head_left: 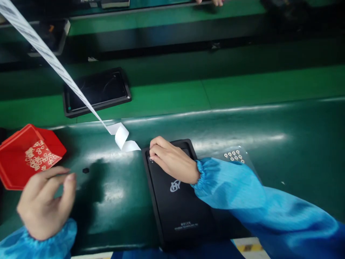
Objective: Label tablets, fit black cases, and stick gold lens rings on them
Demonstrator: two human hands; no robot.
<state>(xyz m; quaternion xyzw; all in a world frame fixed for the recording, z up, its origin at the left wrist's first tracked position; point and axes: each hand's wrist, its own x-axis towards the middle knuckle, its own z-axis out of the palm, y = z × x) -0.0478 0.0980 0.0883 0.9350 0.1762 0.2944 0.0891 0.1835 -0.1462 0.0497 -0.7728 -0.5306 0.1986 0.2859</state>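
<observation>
A black tablet lies back side up in a black tray-like frame, its white logo showing. My right hand is over the tablet's upper left corner, fingers curled together and pressed down beside a small round white-edged spot. Whatever those fingers grip is hidden. On the left, my left hand hovers in front of a red bin of small pale rings. Its thumb and fingertips come together in a pinch, slightly blurred; I cannot make out anything between them.
More pale rings sit on a clear sheet beside my right sleeve. A white paper strip hangs down to the green mat. A small black piece lies near my left hand. Another framed tablet is farther back; another person's fingers show at the top.
</observation>
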